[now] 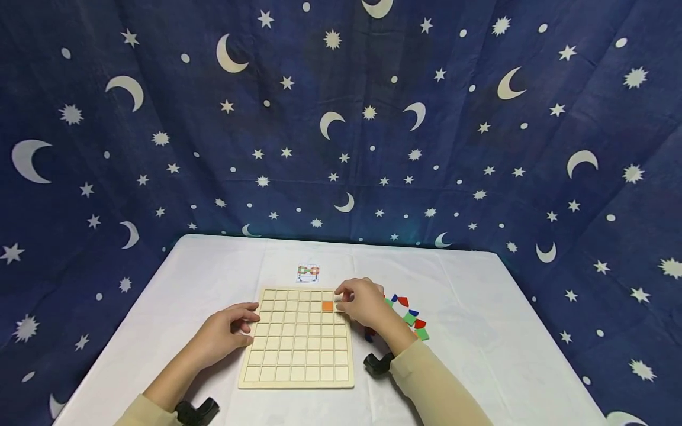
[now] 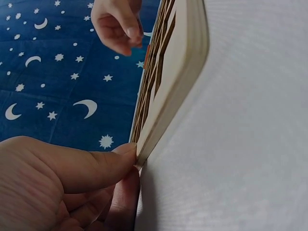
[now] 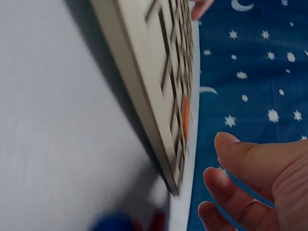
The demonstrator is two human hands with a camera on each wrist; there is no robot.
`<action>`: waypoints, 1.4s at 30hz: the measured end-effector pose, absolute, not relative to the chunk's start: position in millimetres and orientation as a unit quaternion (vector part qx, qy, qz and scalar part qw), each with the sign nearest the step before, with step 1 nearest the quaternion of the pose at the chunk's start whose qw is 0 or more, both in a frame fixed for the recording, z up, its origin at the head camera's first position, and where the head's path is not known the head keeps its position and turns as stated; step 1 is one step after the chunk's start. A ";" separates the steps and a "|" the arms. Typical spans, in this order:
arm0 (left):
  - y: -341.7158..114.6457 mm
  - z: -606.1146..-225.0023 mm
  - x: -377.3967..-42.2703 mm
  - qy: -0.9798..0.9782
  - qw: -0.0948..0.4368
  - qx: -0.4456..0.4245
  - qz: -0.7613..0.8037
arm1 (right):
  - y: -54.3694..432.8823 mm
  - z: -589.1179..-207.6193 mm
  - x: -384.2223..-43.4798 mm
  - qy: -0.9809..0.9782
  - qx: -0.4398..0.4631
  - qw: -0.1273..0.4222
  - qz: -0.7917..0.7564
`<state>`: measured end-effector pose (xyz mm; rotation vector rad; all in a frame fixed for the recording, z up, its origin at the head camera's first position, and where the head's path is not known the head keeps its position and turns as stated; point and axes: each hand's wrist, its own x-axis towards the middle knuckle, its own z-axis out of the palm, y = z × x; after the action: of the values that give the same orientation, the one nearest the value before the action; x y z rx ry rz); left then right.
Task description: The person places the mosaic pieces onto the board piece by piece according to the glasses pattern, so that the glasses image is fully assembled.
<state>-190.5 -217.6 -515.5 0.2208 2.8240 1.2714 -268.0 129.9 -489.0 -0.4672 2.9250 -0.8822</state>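
Observation:
A pale wooden grid board lies on the white table, with one orange square tile in a cell near its upper right. My left hand rests at the board's left edge, thumb and fingertips touching the rim in the left wrist view. Over the upper right edge, close to the orange tile, hovers my right hand. In the right wrist view its thumb and fingers are apart, with nothing visible between them. Right of the board lie several coloured pieces, including a green one and a red one; my right hand and forearm partly cover them.
A small printed card with a coloured pattern lies just behind the board. Black wrist cameras sit under both forearms. A dark blue cloth with moons and stars stands behind and beside the table.

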 end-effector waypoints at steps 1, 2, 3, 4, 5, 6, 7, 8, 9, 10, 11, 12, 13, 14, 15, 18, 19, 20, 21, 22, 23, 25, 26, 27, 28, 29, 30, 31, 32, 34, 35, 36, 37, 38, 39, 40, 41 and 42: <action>-217.7 -515.4 -190.2 0.909 0.018 0.071 0.410 | 134.8 -487.0 -267.7 0.946 -0.147 0.023 -0.288; -217.8 -515.4 -189.9 0.909 0.018 0.070 0.410 | 139.9 -485.6 -267.3 0.947 -0.141 0.021 -0.288; -217.9 -515.4 -189.7 0.909 0.019 0.069 0.410 | 145.3 -484.1 -266.5 0.947 -0.135 0.019 -0.290; -217.9 -515.4 -189.5 0.909 0.020 0.069 0.411 | 151.1 -483.3 -265.6 0.949 -0.130 0.015 -0.288; -217.9 -515.4 -189.4 0.909 0.021 0.069 0.411 | 157.1 -482.7 -264.5 0.950 -0.124 0.012 -0.285; -217.8 -515.5 -189.4 0.909 0.022 0.069 0.411 | 163.1 -482.2 -263.3 0.952 -0.118 0.010 -0.283; -217.7 -515.5 -189.4 0.908 0.023 0.068 0.412 | 169.3 -482.2 -262.0 0.953 -0.113 0.007 -0.281; -217.6 -515.5 -189.5 0.908 0.023 0.068 0.412 | 175.2 -482.2 -260.4 0.954 -0.106 0.006 -0.279; -217.6 -515.4 -189.6 0.908 0.023 0.068 0.412 | 181.0 -482.2 -258.8 0.955 -0.098 0.005 -0.278; -217.5 -515.2 -189.7 0.908 0.022 0.068 0.412 | 186.9 -482.4 -257.6 0.957 -0.093 0.004 -0.276; -217.4 -514.9 -189.8 0.909 0.021 0.068 0.411 | 192.3 -482.4 -256.1 0.957 -0.087 0.004 -0.276; -217.4 -514.6 -190.0 0.909 0.021 0.069 0.411 | 197.4 -482.6 -254.7 0.958 -0.079 0.006 -0.277; -217.4 -514.2 -190.0 0.909 0.020 0.069 0.411 | 202.6 -483.0 -253.3 0.958 -0.073 0.007 -0.276; -217.3 -513.9 -190.0 0.909 0.019 0.069 0.412 | 207.6 -483.6 -251.9 0.958 -0.067 0.009 -0.277; -217.3 -513.6 -189.9 0.908 0.019 0.069 0.412 | 212.7 -484.4 -250.6 0.959 -0.063 0.011 -0.278; -217.5 -513.4 -189.9 0.907 0.020 0.070 0.414 | 226.3 -487.4 -246.2 0.959 -0.050 0.018 -0.277; -217.6 -513.5 -189.9 0.907 0.021 0.070 0.415 | 230.5 -488.7 -244.8 0.960 -0.049 0.019 -0.275; -217.6 -513.6 -189.9 0.907 0.021 0.070 0.415 | 234.4 -489.9 -243.3 0.960 -0.048 0.020 -0.274; -217.7 -513.8 -189.9 0.907 0.022 0.070 0.415 | 237.8 -491.4 -242.0 0.962 -0.047 0.020 -0.270; -217.7 -514.0 -190.1 0.907 0.022 0.071 0.415 | 240.8 -492.5 -240.7 0.962 -0.047 0.021 -0.267; -217.7 -514.3 -190.2 0.907 0.022 0.071 0.414 | 243.6 -493.8 -239.6 0.963 -0.047 0.021 -0.264; -217.7 -514.6 -190.4 0.908 0.021 0.071 0.412 | 247.6 -496.4 -237.9 0.965 -0.048 0.023 -0.258; -217.6 -514.6 -190.5 0.909 0.021 0.071 0.411 | 248.9 -497.4 -237.2 0.965 -0.047 0.024 -0.256; -217.5 -514.7 -190.6 0.909 0.021 0.071 0.410 | 249.8 -498.5 -236.8 0.966 -0.047 0.025 -0.254; -217.6 -514.8 -190.7 0.909 0.020 0.072 0.409 | 250.2 -499.3 -236.4 0.966 -0.047 0.025 -0.253; -217.7 -514.9 -190.7 0.909 0.020 0.072 0.409 | 250.3 -500.2 -236.2 0.966 -0.047 0.025 -0.251; -217.9 -515.1 -190.7 0.910 0.020 0.072 0.408 | 249.8 -500.7 -236.1 0.967 -0.047 0.027 -0.249; -218.0 -515.3 -190.6 0.910 0.019 0.072 0.408 | 249.0 -500.8 -235.8 0.968 -0.048 0.028 -0.246; -218.3 -515.6 -190.6 0.910 0.019 0.073 0.407 | 247.9 -501.3 -235.8 0.968 -0.046 0.031 -0.244; -218.8 -516.0 -190.8 0.911 0.017 0.075 0.406 | 244.9 -501.9 -235.6 0.970 -0.047 0.037 -0.235; -218.9 -516.1 -190.9 0.911 0.017 0.075 0.405 | 243.0 -502.1 -235.6 0.971 -0.045 0.039 -0.231; -218.9 -516.3 -190.9 0.911 0.016 0.075 0.405 | 241.2 -502.3 -235.6 0.972 -0.043 0.041 -0.226; -218.8 -516.5 -191.0 0.911 0.016 0.076 0.405 | 239.6 -502.9 -235.7 0.973 -0.040 0.042 -0.222; -218.7 -516.7 -191.1 0.911 0.015 0.076 0.405 | 238.0 -503.5 -235.8 0.974 -0.036 0.042 -0.219; -218.6 -516.7 -191.1 0.911 0.015 0.076 0.405 | 236.6 -503.7 -235.9 0.975 -0.033 0.041 -0.217; -218.6 -516.8 -191.1 0.911 0.015 0.076 0.404 | 235.3 -503.6 -236.1 0.975 -0.030 0.040 -0.217; -218.6 -516.9 -191.0 0.911 0.014 0.076 0.404 | 234.3 -503.4 -236.3 0.975 -0.029 0.039 -0.218; -218.8 -517.0 -191.0 0.911 0.013 0.077 0.404 | 233.5 -503.0 -236.2 0.975 -0.028 0.039 -0.218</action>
<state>-191.0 -218.8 -517.0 0.2386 2.8385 1.2599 -236.2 233.5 -503.0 -0.0872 2.9891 -0.6695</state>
